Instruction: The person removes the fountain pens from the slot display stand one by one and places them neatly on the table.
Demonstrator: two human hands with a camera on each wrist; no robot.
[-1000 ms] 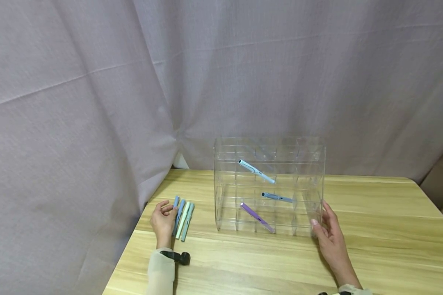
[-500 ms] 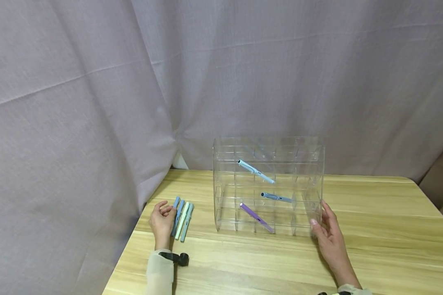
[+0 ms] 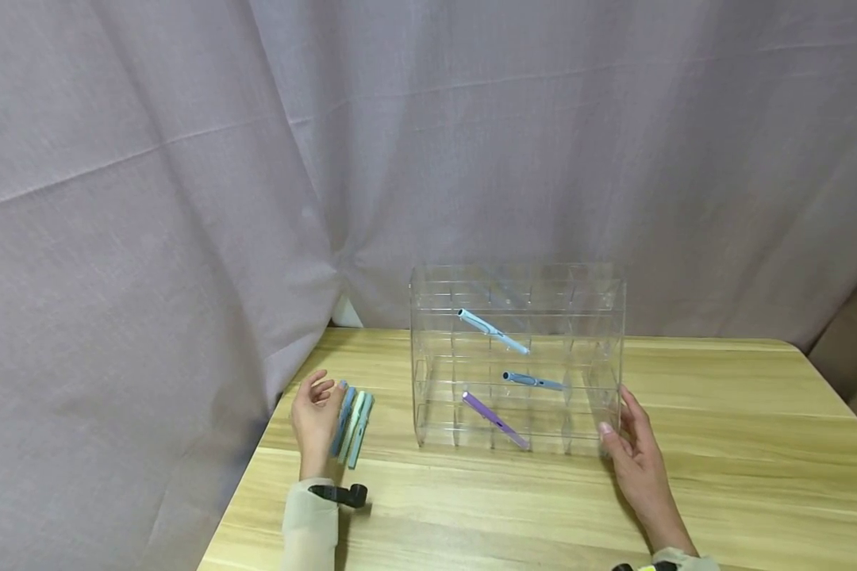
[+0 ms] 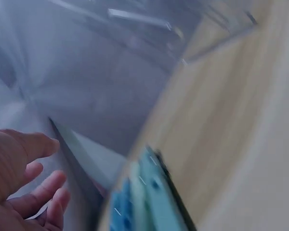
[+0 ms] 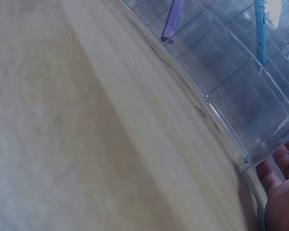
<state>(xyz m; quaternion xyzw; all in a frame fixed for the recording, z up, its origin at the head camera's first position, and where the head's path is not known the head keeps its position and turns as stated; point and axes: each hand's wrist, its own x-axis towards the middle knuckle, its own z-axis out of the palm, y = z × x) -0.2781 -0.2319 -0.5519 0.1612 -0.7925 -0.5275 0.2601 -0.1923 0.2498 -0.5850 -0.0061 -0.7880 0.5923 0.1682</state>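
My left hand (image 3: pixel 316 416) is just left of a row of pens on the table, fingers loosely bent with nothing between thumb and fingertips in the left wrist view. The row has blue pens (image 4: pixel 126 204), a pale green pen (image 4: pixel 137 192) and a teal pen (image 3: pixel 360 432) side by side. A clear acrylic organizer (image 3: pixel 434 446) with a grid of compartments stands upright. My right hand (image 3: pixel 639 456) grips its lower right edge, thumb at the front. Slanting in its compartments are a light blue pen (image 3: pixel 493 331), a grey-blue pen (image 3: pixel 533 381) and a purple pen (image 3: pixel 495 420).
The wooden table (image 3: pixel 486 515) extends to both sides and toward me. A grey curtain (image 3: pixel 514 159) hangs behind the organizer and along the table's left edge. A black wrist camera (image 3: pixel 343 495) is strapped over the left sleeve.
My left hand has lifted and turned slightly, its fingers rising beside the pens. The pens in the row sit a little closer together. My right hand keeps its grip on the organizer.
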